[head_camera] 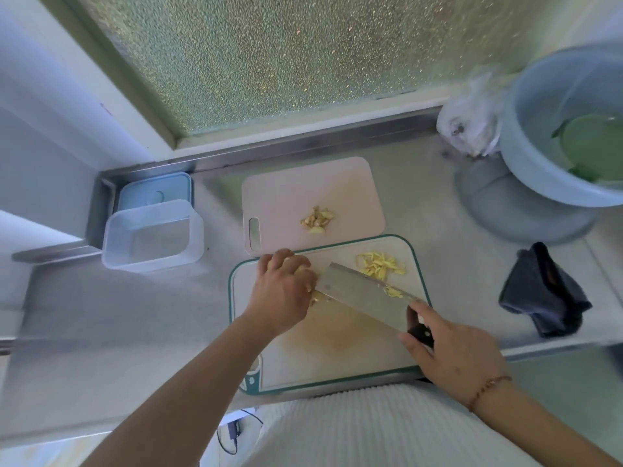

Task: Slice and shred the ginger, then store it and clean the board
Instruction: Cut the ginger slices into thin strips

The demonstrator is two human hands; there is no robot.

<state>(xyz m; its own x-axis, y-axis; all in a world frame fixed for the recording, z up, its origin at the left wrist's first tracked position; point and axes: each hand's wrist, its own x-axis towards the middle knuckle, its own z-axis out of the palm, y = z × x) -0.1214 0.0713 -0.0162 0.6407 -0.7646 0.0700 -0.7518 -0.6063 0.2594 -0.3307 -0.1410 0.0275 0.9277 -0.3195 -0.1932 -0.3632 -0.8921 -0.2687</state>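
A stainless steel counter (135,315) runs below a frosted window (286,62); no writing is legible. On the teal-rimmed cutting board (337,348), the left hand (281,291) curls its fingers over ginger (315,296), beside shredded ginger (381,264). The right hand (451,352) grips the cleaver (364,294) handle. A clear container (151,235) stands left.

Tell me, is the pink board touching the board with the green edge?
Touching. The head view shows the pink board's front edge lying over the green-edged board's back rim, no counter between them.
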